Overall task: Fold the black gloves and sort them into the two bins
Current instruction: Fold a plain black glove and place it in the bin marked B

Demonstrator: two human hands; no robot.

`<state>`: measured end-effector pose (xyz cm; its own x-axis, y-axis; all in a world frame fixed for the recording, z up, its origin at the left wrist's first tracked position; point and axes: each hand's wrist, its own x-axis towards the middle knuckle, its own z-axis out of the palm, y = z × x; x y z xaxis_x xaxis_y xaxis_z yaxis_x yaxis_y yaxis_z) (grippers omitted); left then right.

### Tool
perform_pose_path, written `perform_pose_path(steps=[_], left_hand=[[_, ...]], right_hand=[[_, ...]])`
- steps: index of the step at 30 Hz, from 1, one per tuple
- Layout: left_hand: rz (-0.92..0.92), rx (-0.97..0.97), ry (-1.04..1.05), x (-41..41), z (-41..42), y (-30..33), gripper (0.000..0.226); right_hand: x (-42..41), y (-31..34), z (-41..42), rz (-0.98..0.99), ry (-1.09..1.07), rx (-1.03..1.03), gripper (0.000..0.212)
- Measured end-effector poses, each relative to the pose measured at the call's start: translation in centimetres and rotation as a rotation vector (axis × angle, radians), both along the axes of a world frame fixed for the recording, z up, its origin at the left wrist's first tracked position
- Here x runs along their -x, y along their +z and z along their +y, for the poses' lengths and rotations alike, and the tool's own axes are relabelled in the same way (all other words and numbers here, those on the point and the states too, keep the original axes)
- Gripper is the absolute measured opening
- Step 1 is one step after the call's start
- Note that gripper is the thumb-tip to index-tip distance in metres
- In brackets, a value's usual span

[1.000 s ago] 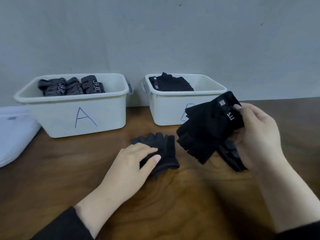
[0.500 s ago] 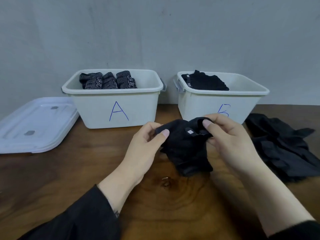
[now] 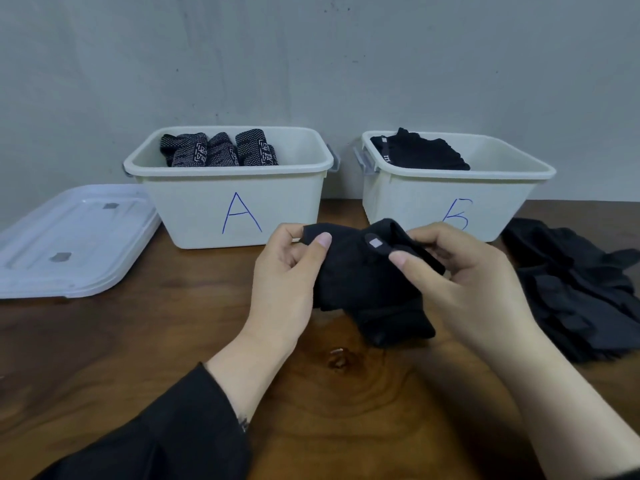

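A plain black glove [image 3: 363,282] hangs between both hands just above the wooden table [image 3: 138,341], in front of the bins. My left hand [image 3: 287,282] pinches its left cuff edge between thumb and fingers. My right hand [image 3: 460,271] grips its right side, thumb beside a small grey tag. Bin A [image 3: 225,199] holds several patterned folded gloves [image 3: 218,150]. Bin B [image 3: 450,199] holds plain black folded gloves [image 3: 419,154]. A heap of loose black gloves [image 3: 571,289] lies at the right.
A white plastic lid [image 3: 69,240] lies flat on the table to the left of bin A. A grey wall stands right behind both bins. Bare wood lies in front of my hands.
One second ago my left hand pressed a glove on the table while my right held another up. Now both hands hold one glove together, lifted slightly. The view has shifted right.
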<state>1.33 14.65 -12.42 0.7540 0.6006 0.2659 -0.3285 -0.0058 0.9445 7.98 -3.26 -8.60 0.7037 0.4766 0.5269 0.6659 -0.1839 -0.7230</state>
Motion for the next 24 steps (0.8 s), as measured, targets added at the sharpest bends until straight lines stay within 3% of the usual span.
perform_pose_path(steps=[3, 6, 8, 14, 20, 24], left_hand=[[0.013, 0.029, 0.003, 0.1, 0.2, -0.1, 0.005], [0.058, 0.035, -0.026, 0.1, 0.3, -0.2, 0.006], [0.079, 0.044, -0.033, 0.0, 0.5, -0.2, 0.005], [0.111, 0.093, -0.063, -0.3, 1.0, -0.2, 0.011], [0.155, 0.176, -0.127, -0.3, 1.6, -0.1, 0.015], [0.162, 0.260, -0.176, 0.1, 2.2, -0.3, 0.018]], right_hand=[[-0.3, 0.1, 0.0, 0.115, 0.019, -0.007, 0.024], [-0.4, 0.9, 0.0, 0.173, 0.085, 0.100, 0.053], [-0.3, 1.7, -0.1, 0.182, 0.140, 0.190, 0.060], [-0.6, 4.9, -0.5, 0.012, 0.227, 0.484, 0.026], [-1.2, 7.3, 0.0, -0.135, 0.302, 0.721, 0.053], [-1.4, 8.0, 1.4, -0.317, 0.332, 0.738, 0.043]])
